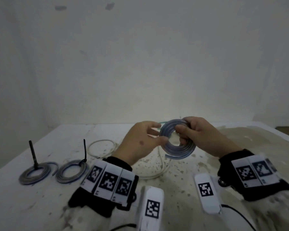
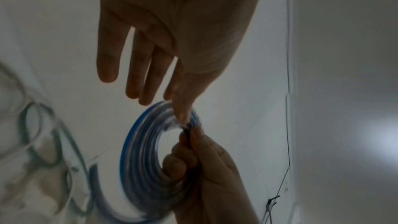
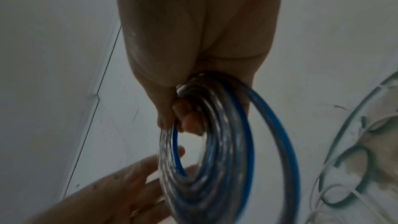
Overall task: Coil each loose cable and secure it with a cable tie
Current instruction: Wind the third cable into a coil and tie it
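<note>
Right hand [image 1: 202, 135] grips the blue-striped clear cable coil [image 1: 177, 140] above the table [image 1: 40, 202]; left hand [image 1: 138, 142], fingers extended, touches its rim. Fingers hide part of the coil. 2 tied coils [image 1: 53, 172] lie left; white cable [image 1: 103, 147] behind.

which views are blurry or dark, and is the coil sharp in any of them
Head view: evenly lit, coil fairly sharp, slightly soft. Left wrist view: dim, coil smeared, bright glare at right. Right wrist view: dim, coil and left hand motion-blurred.
</note>
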